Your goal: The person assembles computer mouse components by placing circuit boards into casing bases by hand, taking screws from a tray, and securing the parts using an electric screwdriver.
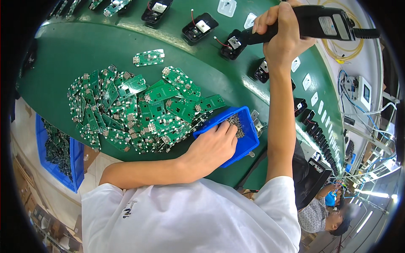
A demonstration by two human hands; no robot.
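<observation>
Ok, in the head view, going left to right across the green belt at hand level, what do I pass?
Blue bin of boards off the belt edge → heap of green circuit boards → left hand reaching into the blue tray of small metal parts → right forearm, whose right hand holds the black power tool farther up.

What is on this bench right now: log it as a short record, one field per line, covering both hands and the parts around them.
surface: green conveyor belt
left hand: fingers in the blue tray, on small metal screws
right hand: gripping a black electric screwdriver, tip at a black housing
pile: green circuit boards heaped left of the tray
further housings: open black cases along the belt
floor bin: blue crate of boards at the person's left
</observation>
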